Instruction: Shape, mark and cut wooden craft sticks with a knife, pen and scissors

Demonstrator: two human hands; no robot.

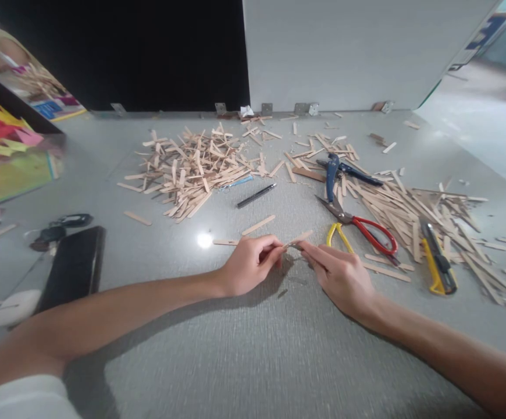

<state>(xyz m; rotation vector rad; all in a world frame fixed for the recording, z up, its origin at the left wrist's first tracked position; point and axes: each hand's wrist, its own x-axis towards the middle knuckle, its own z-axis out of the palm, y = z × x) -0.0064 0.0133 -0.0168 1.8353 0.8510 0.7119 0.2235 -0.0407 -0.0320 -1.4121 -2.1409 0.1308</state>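
Note:
My left hand (253, 265) pinches one end of a thin wooden craft stick (303, 236) just above the grey table. Against that stick, the fingertips of my right hand (342, 272) are pressed together. A small dark sliver shows at them, too small to name. Behind my right hand are the yellow handles (339, 233) of a tool, its rest hidden. Two loose sticks lie by my left hand, one a pale stick (259, 225). Farther off lies a dark pen-shaped craft knife (256, 195).
A heap of craft sticks (192, 169) lies back left, more sticks (392, 203) at right. Among these are a blue-handled cutter (334, 171), red-handled snips (373, 233) and a yellow utility knife (438, 262). A phone (73, 265) lies left. Behind stands a black and white panel (323, 52).

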